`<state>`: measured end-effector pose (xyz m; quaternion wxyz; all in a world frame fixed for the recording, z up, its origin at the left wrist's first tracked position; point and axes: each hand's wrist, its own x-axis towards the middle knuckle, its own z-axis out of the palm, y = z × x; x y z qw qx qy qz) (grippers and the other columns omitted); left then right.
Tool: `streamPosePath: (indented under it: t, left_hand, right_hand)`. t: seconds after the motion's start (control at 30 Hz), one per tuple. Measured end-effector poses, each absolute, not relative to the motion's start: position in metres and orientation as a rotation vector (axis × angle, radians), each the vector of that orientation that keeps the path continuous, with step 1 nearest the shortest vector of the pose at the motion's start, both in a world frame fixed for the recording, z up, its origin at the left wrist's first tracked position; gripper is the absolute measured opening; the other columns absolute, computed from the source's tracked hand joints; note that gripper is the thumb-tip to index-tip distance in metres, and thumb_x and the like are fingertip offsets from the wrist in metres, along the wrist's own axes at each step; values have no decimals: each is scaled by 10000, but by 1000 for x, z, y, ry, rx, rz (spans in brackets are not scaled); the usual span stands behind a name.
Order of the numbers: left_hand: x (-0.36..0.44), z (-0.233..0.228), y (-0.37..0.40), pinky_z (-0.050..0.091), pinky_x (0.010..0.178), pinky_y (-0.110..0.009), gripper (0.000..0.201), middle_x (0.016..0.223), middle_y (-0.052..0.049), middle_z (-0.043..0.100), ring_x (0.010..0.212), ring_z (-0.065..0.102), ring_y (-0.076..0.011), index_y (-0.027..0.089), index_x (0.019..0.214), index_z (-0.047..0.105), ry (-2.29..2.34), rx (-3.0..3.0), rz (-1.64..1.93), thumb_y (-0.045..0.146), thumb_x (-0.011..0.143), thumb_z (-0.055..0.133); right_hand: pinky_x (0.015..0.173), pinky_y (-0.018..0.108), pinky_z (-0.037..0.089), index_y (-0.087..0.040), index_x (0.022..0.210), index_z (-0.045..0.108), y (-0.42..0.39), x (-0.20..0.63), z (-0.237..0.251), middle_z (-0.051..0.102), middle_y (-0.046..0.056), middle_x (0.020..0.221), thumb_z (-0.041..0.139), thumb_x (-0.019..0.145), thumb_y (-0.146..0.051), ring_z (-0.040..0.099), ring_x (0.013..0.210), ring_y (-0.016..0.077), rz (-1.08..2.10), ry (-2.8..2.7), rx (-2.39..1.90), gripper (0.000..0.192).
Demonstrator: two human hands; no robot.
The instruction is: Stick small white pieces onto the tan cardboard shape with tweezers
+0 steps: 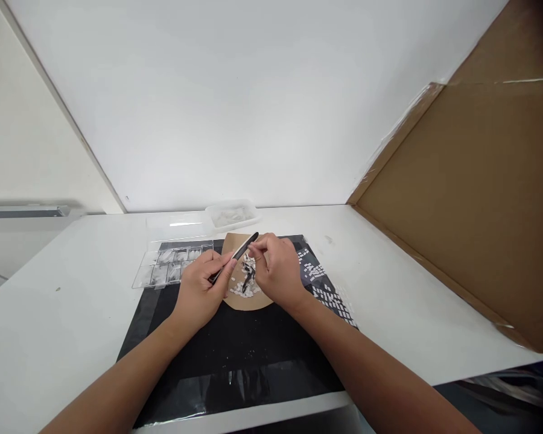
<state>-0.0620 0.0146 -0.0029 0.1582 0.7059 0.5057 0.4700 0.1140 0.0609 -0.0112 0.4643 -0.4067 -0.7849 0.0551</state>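
From the head view, the left hand (pixel 202 289) is closed around a dark nail file (pixel 235 255), which slants up to the right. The right hand (pixel 275 269) pinches its fingertips together at the file's upper end, on something too small to make out. Both hands hover over a brown card (pixel 235 301) strewn with small white pieces (pixel 243 288), lying on a black mat (pixel 235 349). A clear compartment tray (pixel 169 265) sits just left, a small tub (pixel 231 214) behind it.

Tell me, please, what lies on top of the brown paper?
On the brown paper lies a pile of small white pieces with some dark bits. The right hand and left hand, holding tweezers, cover part of it.
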Motion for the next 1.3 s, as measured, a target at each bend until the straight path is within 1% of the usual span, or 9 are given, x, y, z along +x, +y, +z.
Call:
streamPosePath:
  t: [0.1, 0.27, 0.43, 0.57, 0.73, 0.9, 1.0, 1.13, 1.3]
  left_hand:
    - [-61, -2, 14, 456, 643, -266, 304, 595, 15, 543, 639, 569, -135, 228, 801, 771, 1442, 2006, 1335, 324, 996, 559]
    - [-60, 0, 11, 449, 638, -269, 295, 601, 16, 543, 622, 554, -133, 221, 815, 760, 1447, 2015, 1363, 312, 1001, 549]
    - [-58, 1, 11, 434, 612, -274, 280, 622, 8, 534, 618, 534, -139, 220, 866, 772, 1460, 2050, 1364, 325, 997, 546]
    - [-57, 3, 10, 427, 607, -275, 341, 619, 3, 519, 608, 519, -136, 208, 753, 748, 1490, 2041, 1375, 321, 997, 540]
    - [-56, 2, 11, 434, 610, -277, 310, 633, -1, 525, 616, 526, -140, 206, 814, 760, 1489, 2037, 1373, 315, 998, 536]
    - [-57, 2, 11, 425, 609, -274, 378, 640, 0, 513, 607, 513, -128, 195, 668, 697, 1488, 2049, 1370, 303, 994, 540]
    - [-56, 4, 11, 428, 619, -280, 427, 633, -2, 505, 604, 506, -128, 192, 608, 655, 1509, 2045, 1371, 309, 998, 529]
    - [-55, 7, 9, 431, 609, -279, 427, 632, -4, 519, 599, 509, -131, 198, 623, 659, 1504, 2050, 1349, 328, 1004, 515]
    - [-54, 8, 7, 436, 629, -281, 439, 636, -9, 515, 610, 503, -135, 198, 623, 652, 1517, 2059, 1376, 339, 1012, 504]
  right_hand:
    - [798, 392, 364, -228, 886, 503, 60, 113, -12, 711, 36, 842, 494, 1012, -234, 643, 778, 214, 168, -2007, -963, 127]
    - [836, 408, 350, -225, 876, 493, 59, 113, -7, 706, 5, 786, 484, 1016, -215, 625, 688, 184, 121, -1945, -997, 140]
    - [818, 408, 360, -234, 862, 497, 58, 113, -5, 719, 10, 777, 493, 1010, -236, 622, 656, 189, 161, -2004, -1000, 148]
    - [820, 407, 354, -237, 853, 480, 57, 111, -5, 714, -3, 766, 497, 1003, -220, 626, 653, 184, 150, -1965, -1003, 152]
    - [811, 405, 346, -234, 836, 483, 56, 109, -4, 705, -9, 748, 500, 994, -209, 606, 621, 172, 129, -1938, -1050, 161]
    - [817, 396, 350, -235, 838, 488, 57, 107, -4, 715, -16, 761, 520, 987, -215, 627, 648, 175, 208, -1991, -1019, 154]
    - [844, 409, 353, -235, 837, 477, 57, 106, -3, 712, -8, 753, 510, 993, -217, 630, 649, 178, 183, -1912, -1058, 160]
    - [839, 404, 364, -235, 843, 490, 55, 105, 0, 711, -8, 758, 501, 995, -234, 626, 646, 175, 234, -1974, -1038, 153]
    - [855, 418, 358, -235, 809, 475, 53, 105, 4, 691, -16, 721, 515, 984, -222, 594, 605, 170, 149, -1860, -1099, 180]
